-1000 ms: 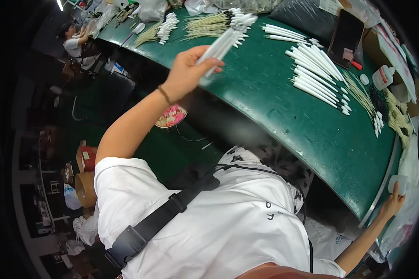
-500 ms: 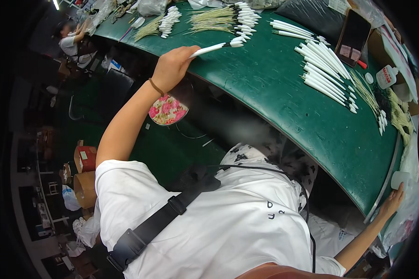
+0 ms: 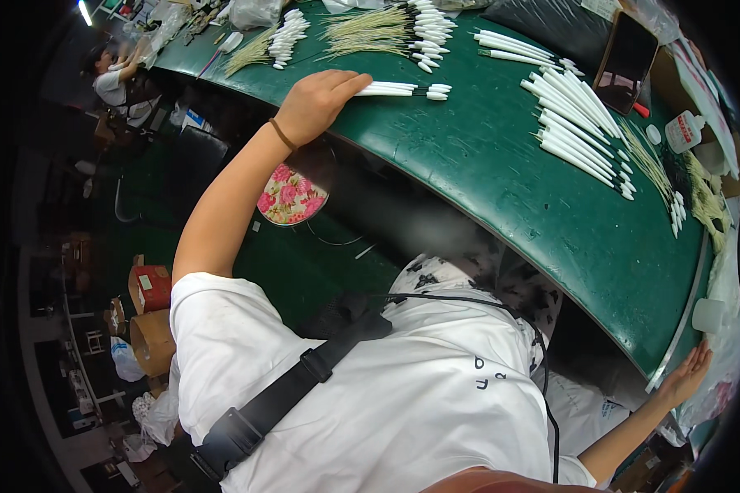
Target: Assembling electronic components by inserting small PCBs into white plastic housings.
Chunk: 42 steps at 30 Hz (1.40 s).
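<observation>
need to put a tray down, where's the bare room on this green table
The widest bare stretch of the green table lies between the small bundle of white sticks under the left hand and the fanned row of white sticks. The far edge and right end are crowded with piles.

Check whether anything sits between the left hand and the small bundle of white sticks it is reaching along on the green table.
Nothing visible does. The left hand lies on the near end of the small bundle of white sticks on the green table; the cloth around the bundle is bare, and the other stick piles lie apart.
</observation>
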{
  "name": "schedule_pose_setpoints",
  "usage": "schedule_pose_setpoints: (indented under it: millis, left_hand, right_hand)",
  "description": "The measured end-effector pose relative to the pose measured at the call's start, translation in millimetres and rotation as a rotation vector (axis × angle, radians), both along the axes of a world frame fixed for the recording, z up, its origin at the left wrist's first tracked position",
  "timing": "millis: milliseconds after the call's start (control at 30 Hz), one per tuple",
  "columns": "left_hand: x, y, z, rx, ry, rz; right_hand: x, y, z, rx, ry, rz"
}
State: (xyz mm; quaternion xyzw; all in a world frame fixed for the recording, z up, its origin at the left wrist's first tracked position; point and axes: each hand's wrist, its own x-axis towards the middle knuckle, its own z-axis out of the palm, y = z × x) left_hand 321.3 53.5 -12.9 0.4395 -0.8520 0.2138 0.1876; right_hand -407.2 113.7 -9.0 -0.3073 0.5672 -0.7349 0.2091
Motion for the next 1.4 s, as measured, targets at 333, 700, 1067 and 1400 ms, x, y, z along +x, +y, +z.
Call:
schedule_pose_setpoints:
  millis: [333, 700, 1067, 1400]
  left_hand:
    - [5, -4, 1, 0.057, -0.011, -0.034]
    - [1, -2, 7, 0.117, -0.062, -0.054]
    - [3, 5, 9, 0.285, -0.100, -0.042]
    - [-44, 9, 58, -0.126, 0.092, -0.215]
  right_hand:
    - [36, -2, 24, -0.010, -0.001, 0.083]
    - [24, -5, 19, 0.004, 0.026, 0.129]
    - [48, 2, 31, 0.011, 0.044, 0.151]
    - [355, 48, 61, -0.441, 0.440, 1.750]
